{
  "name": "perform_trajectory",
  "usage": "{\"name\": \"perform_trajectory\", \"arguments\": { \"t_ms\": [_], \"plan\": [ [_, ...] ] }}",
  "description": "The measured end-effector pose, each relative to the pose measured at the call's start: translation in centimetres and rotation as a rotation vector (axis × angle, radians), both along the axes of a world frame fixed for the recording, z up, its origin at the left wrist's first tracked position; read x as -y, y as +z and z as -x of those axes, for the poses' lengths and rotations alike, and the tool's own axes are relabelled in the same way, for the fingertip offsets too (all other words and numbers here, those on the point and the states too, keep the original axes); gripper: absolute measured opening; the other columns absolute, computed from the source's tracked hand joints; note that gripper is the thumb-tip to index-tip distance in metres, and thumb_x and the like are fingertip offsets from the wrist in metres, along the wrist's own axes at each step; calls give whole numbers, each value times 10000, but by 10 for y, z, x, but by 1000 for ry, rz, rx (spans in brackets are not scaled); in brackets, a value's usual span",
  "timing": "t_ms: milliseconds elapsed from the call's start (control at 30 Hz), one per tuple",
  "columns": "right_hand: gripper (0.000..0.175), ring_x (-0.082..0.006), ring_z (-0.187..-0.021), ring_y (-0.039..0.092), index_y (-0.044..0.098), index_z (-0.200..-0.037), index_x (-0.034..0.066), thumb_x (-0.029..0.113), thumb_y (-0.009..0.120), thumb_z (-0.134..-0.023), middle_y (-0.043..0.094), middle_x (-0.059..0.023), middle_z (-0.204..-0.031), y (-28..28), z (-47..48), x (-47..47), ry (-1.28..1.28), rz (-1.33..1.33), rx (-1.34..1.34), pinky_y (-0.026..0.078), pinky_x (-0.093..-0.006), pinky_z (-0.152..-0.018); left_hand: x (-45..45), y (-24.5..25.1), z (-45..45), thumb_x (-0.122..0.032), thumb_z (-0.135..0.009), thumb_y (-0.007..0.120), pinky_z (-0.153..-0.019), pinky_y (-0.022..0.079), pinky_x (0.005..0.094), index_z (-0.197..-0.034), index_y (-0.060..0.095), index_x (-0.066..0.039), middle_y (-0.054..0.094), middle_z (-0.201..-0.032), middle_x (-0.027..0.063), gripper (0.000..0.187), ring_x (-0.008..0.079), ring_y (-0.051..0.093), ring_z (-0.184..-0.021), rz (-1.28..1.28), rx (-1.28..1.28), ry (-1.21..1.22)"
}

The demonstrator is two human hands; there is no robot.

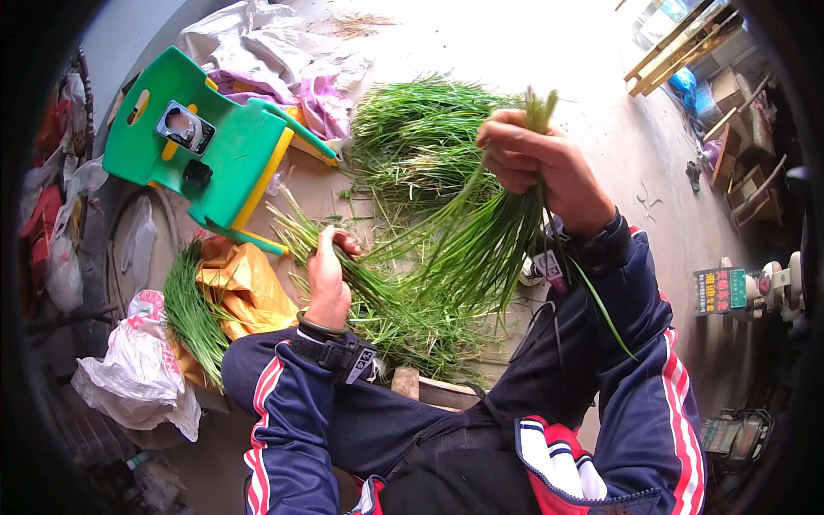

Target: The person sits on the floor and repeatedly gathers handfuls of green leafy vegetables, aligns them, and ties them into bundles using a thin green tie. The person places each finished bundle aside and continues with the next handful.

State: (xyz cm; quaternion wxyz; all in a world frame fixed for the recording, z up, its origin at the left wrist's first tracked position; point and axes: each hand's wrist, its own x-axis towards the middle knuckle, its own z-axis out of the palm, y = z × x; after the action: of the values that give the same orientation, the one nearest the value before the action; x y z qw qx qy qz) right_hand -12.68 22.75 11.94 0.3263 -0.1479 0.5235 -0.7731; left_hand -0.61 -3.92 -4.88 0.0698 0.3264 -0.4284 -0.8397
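Note:
My left hand (327, 283) grips a bunch of long green leafy stalks, probably garlic chives (297, 237), with the pale stem ends pointing up and left. Higher and to the right, my right hand (547, 164) is closed around a second bunch of chives (492, 241). Its stem ends stick up above the fist, and the leaves hang down towards my left hand, where the two bunches meet. A thick heap of chives (421, 129) lies on the floor beyond my hands. Loose green trimmings (428, 344) are scattered below them, between my knees.
A green plastic chair (225, 138) at the left carries a smartphone (185, 127) and a small black object (197, 173). Beside my left knee are an orange sack (248, 290), more chives (193, 312) and a white plastic bag (138, 367). Wooden boxes (750, 180) stand at the right.

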Motion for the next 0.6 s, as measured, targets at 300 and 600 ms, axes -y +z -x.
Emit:
{"name": "perform_trajectory", "arguments": {
  "t_ms": [300,600],
  "plan": [
    [211,-19,-484,431,688,-784,49,241,752,-843,516,60,-564,-43,-20,37,-51,-356,-244,328,-223,-435,-27,47,-1,-176,-938,629,-502,283,195,-1025,619,22,426,-668,-66,216,26,345,-537,291,-211,-478],
    [162,-14,-514,412,688,-817,56,207,727,-861,486,71,-566,-58,-33,55,24,-405,-393,302,-218,-451,-38,69,-8,-134,-886,685,-488,256,180,-922,639,-48,515,-702,-82,104,1,369,-556,219,-241,-589]
  ]
}}
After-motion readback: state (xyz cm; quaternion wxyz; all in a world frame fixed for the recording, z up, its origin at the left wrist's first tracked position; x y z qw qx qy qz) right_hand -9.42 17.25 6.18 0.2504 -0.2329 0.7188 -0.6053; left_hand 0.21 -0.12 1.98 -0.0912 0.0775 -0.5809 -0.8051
